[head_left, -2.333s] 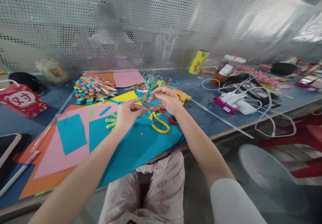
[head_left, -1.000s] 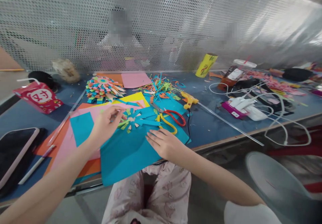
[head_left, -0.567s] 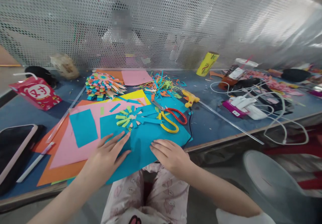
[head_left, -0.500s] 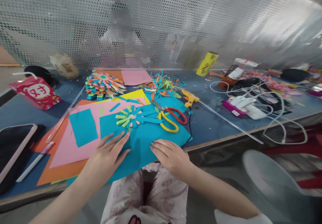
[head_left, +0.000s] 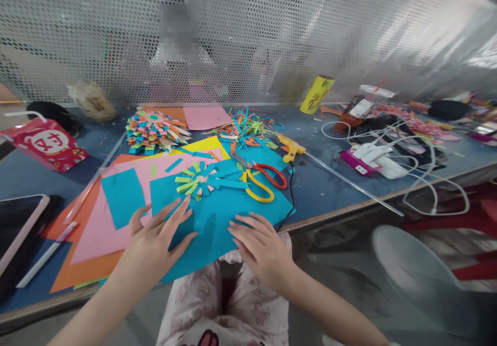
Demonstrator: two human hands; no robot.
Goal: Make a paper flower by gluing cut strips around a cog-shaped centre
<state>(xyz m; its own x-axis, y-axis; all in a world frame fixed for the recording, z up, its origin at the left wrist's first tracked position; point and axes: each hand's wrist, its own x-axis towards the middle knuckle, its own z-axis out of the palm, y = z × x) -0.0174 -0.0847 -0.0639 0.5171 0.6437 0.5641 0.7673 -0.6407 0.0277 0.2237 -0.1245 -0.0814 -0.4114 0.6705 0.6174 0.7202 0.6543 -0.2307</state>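
My left hand is spread, its fingers over the near left part of a blue paper sheet. Fingers also apart, my right hand rests at the near right edge of that sheet. Neither holds anything. Just beyond my left fingertips lies a paper flower of green and blue strips. Scissors with one red and one yellow handle lie beside it, blades pointing away. A small blue paper rectangle sits on pink paper left of my left hand.
Behind are a finished-looking paper flower ball and a heap of paper strips. A yellow glue gun with a clear glue stick lies right of the scissors. A phone, a red drink carton, and a power strip with white cables surround them.
My left hand's fingers have spread wider and shifted slightly left. My right fingers have parted a little. The whole view has moved slightly, and the papers and scissors stay in place.
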